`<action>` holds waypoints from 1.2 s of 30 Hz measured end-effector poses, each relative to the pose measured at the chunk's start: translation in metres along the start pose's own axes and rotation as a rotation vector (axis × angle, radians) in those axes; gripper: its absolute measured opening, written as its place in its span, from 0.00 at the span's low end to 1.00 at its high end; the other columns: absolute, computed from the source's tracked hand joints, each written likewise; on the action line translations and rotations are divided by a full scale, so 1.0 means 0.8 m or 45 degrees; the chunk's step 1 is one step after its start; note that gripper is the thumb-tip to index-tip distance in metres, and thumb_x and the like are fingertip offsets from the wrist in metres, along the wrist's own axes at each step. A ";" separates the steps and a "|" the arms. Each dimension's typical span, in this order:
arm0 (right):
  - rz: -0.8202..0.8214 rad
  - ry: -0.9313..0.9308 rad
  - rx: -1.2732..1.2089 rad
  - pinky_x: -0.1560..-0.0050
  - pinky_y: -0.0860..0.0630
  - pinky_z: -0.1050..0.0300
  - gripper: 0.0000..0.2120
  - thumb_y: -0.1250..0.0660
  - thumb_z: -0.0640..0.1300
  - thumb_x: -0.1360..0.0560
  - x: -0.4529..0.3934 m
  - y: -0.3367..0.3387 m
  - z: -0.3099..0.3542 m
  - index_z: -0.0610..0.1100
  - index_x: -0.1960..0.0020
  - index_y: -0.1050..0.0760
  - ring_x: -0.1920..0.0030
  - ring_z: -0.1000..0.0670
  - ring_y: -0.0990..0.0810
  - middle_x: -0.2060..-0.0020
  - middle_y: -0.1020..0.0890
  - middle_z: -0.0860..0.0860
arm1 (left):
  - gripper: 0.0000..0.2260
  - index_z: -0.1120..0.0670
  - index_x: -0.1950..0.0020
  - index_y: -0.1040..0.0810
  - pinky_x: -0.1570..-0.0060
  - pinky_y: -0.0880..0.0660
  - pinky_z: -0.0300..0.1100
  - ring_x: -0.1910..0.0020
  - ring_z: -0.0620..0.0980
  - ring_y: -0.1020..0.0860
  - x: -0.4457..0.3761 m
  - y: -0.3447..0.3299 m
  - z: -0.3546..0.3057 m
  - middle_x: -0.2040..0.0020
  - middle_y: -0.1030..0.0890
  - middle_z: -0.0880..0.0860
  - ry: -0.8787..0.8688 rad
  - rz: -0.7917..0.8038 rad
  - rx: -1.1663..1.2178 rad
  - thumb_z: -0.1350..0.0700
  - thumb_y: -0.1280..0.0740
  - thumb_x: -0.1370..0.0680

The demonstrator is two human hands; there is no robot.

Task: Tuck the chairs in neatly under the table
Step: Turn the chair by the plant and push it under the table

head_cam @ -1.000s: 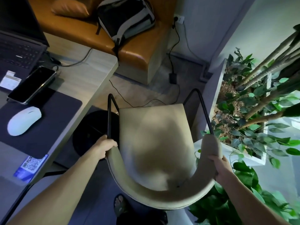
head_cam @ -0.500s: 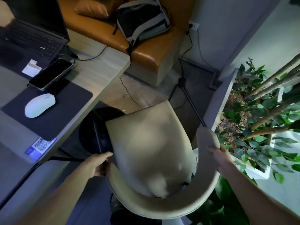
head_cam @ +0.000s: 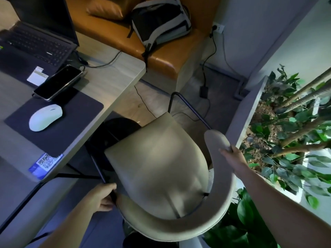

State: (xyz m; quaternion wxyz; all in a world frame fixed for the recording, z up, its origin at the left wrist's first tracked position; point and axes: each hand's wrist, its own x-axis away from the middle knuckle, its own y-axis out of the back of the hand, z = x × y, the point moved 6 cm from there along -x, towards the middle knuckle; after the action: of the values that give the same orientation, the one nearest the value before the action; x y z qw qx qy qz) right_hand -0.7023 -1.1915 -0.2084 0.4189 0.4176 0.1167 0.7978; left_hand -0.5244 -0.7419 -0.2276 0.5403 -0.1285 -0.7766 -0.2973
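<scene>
1. On the far left, around nine o'clock, I have the table (head_cam: 114, 81), a pale wood top whose corner juts toward the middle. It carries a laptop (head_cam: 35, 45), a phone (head_cam: 58, 82) and a white mouse (head_cam: 45, 117) on a dark mat (head_cam: 59, 127). I judge the open edge facing the chair is where the seat has to slide under.
2. My left hand (head_cam: 101, 197), at about seven o'clock, is curled shut around the black frame tube (head_cam: 97, 167) at the chair's left side. I read that low grip as the steering point, since it swings the seat toward the table edge.
3. The chair (head_cam: 161, 169) fills the centre: beige seat, curved padded backrest nearest me. It stands angled, its front left corner just reaching under the table edge beside a dark round shape below, which I cannot identify. The rest is well clear of the table, so the tuck is only begun.
4. My right hand (head_cam: 232, 157), near three o'clock, lies on the right tip of the backrest. The fingers wrap over the padding; I cannot tell how firmly. That hold looks suited to pushing.
5. At twelve o'clock sit an orange bench (head_cam: 172, 56) with a backpack (head_cam: 161, 20), and cables trail over the floor (head_cam: 184, 85) near the chair's black front leg; they could snag.
6. From two to five o'clock a planter (head_cam: 250, 111) with leafy branches hems the chair in closely, leaving little room to swing right.
</scene>
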 end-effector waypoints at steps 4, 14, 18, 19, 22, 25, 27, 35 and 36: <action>-0.083 -0.109 -0.053 0.51 0.27 0.47 0.16 0.33 0.44 0.24 0.035 -0.004 -0.037 0.42 0.38 0.30 0.52 0.42 0.25 0.50 0.23 0.42 | 0.10 0.62 0.43 0.25 0.49 0.27 0.52 0.56 0.56 0.23 -0.004 0.010 -0.033 0.57 0.23 0.56 -0.101 -0.093 0.205 0.56 0.38 0.18; -0.299 -0.625 -0.378 0.43 0.22 0.37 0.19 0.29 0.46 0.29 0.121 -0.035 -0.124 0.41 0.43 0.31 0.49 0.37 0.20 0.49 0.22 0.39 | 0.18 0.59 0.25 0.35 0.36 0.32 0.62 0.31 0.58 0.28 -0.027 0.044 -0.096 0.28 0.29 0.57 -0.178 -0.059 0.529 0.59 0.44 0.16; -0.353 -0.614 -0.395 0.43 0.22 0.42 0.13 0.30 0.42 0.26 0.125 -0.037 -0.121 0.41 0.44 0.27 0.52 0.39 0.22 0.55 0.23 0.41 | 0.18 0.58 0.26 0.34 0.34 0.34 0.64 0.31 0.59 0.28 -0.027 0.051 -0.092 0.30 0.28 0.58 -0.126 -0.007 0.523 0.59 0.43 0.16; -0.373 -0.604 -0.383 0.43 0.22 0.42 0.12 0.30 0.43 0.26 0.123 -0.034 -0.120 0.41 0.44 0.27 0.52 0.38 0.22 0.57 0.23 0.41 | 0.17 0.58 0.26 0.33 0.34 0.34 0.65 0.31 0.59 0.28 -0.028 0.052 -0.090 0.32 0.26 0.57 -0.105 0.015 0.531 0.59 0.43 0.16; -0.405 -0.575 -0.400 0.45 0.23 0.43 0.10 0.31 0.42 0.25 0.120 -0.033 -0.117 0.43 0.45 0.25 0.54 0.39 0.22 0.57 0.22 0.41 | 0.17 0.59 0.27 0.32 0.34 0.34 0.66 0.31 0.60 0.28 -0.027 0.054 -0.084 0.35 0.25 0.58 -0.079 0.035 0.556 0.60 0.42 0.16; -0.392 -0.539 -0.389 0.49 0.23 0.45 0.09 0.31 0.43 0.25 0.114 -0.032 -0.111 0.46 0.45 0.25 0.55 0.40 0.23 0.56 0.21 0.40 | 0.17 0.59 0.27 0.32 0.34 0.35 0.65 0.31 0.60 0.29 -0.030 0.054 -0.068 0.29 0.29 0.58 -0.041 0.028 0.607 0.60 0.43 0.16; -0.369 -0.525 -0.361 0.51 0.23 0.46 0.11 0.32 0.45 0.26 0.106 -0.031 -0.107 0.44 0.44 0.23 0.56 0.41 0.23 0.55 0.20 0.40 | 0.16 0.59 0.28 0.32 0.34 0.35 0.65 0.30 0.60 0.29 -0.032 0.052 -0.057 0.28 0.29 0.58 -0.021 0.036 0.648 0.60 0.42 0.16; -0.257 -0.355 -0.227 0.53 0.28 0.50 0.08 0.33 0.43 0.23 0.065 -0.017 -0.050 0.47 0.45 0.28 0.52 0.43 0.25 0.52 0.23 0.43 | 0.16 0.60 0.28 0.32 0.36 0.34 0.68 0.31 0.64 0.29 -0.038 0.035 -0.013 0.29 0.30 0.60 0.072 0.015 0.694 0.63 0.44 0.16; -0.247 -0.330 -0.233 0.53 0.29 0.52 0.08 0.33 0.43 0.22 0.057 -0.016 -0.045 0.46 0.45 0.29 0.52 0.43 0.25 0.53 0.23 0.43 | 0.16 0.61 0.28 0.32 0.36 0.34 0.68 0.31 0.64 0.29 -0.037 0.031 -0.011 0.29 0.30 0.60 0.077 0.018 0.689 0.63 0.43 0.16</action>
State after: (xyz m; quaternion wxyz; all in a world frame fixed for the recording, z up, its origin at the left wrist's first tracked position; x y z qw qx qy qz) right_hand -0.7367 -1.1426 -0.2116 0.5415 0.4638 0.0286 0.7006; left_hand -0.4937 -0.7237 -0.2444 0.5800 0.0241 -0.8104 -0.0789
